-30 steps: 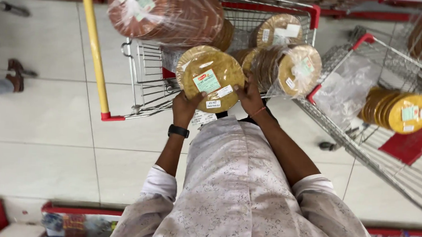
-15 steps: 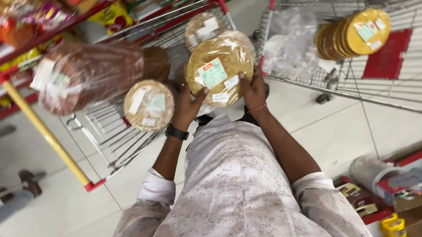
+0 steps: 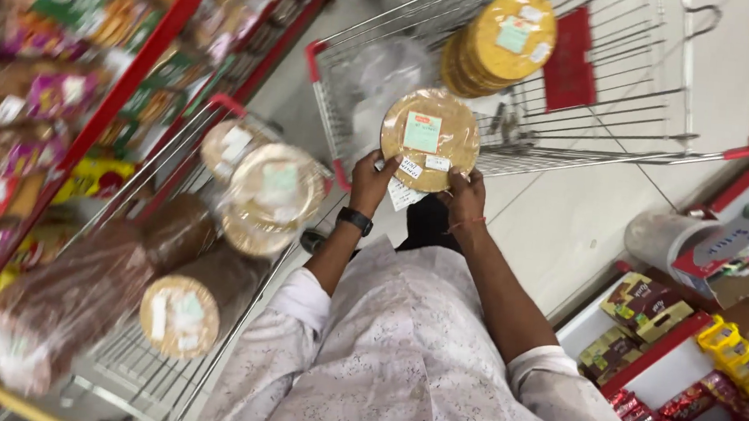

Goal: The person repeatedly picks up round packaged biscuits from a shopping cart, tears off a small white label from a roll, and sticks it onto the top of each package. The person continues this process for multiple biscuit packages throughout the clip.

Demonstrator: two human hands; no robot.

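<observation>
Both hands, left hand [image 3: 373, 180] and right hand [image 3: 465, 193], fingers clamped on the near rim of a round flatbread packet [image 3: 430, 137], hold it label-up between two wire shopping carts [image 3: 627, 123].

Round flatbread pack [image 3: 431, 137], labelled, upright, held above cart edge.

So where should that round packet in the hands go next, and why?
Probably a short push forward and down into the cart ahead. Both the left hand and the right hand hold the round packet at that cart's near rim, and a stack of like packets already lies inside it.
</observation>
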